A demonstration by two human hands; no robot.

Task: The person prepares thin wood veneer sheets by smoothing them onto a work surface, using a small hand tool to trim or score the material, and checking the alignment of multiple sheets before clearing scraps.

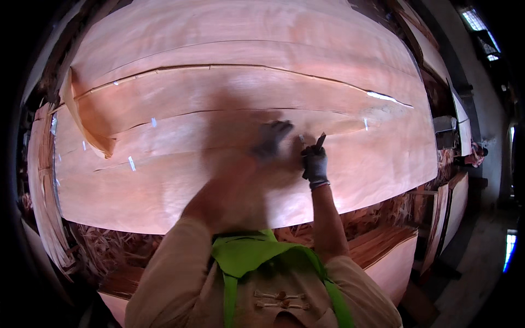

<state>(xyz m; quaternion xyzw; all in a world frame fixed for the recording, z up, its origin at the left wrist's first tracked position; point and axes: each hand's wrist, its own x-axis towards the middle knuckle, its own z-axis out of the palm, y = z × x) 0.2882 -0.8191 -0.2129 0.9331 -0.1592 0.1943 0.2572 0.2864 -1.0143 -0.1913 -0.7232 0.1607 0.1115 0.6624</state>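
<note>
A large, pale pinkish wood veneer sheet (339,180) spreads out before me, with long cracks running across it. My right hand (315,164), in a grey glove, is closed around a dark, short-bladed knife (321,141) whose tip points away from me. To its left, my gloved left hand (268,140) is over the veneer near a crack; motion smears it, so its fingers are unclear. Just left of the knife is a small whitish tape piece (301,139). More tape strips (132,163) lie across the cracks.
At the left, a torn veneer flap (87,123) curls up from the sheet. A long split (219,66) crosses its far part. Stacked veneer (391,262) and shredded scraps (117,243) lie below the near edge. At the far right, another person (474,156) is partly visible.
</note>
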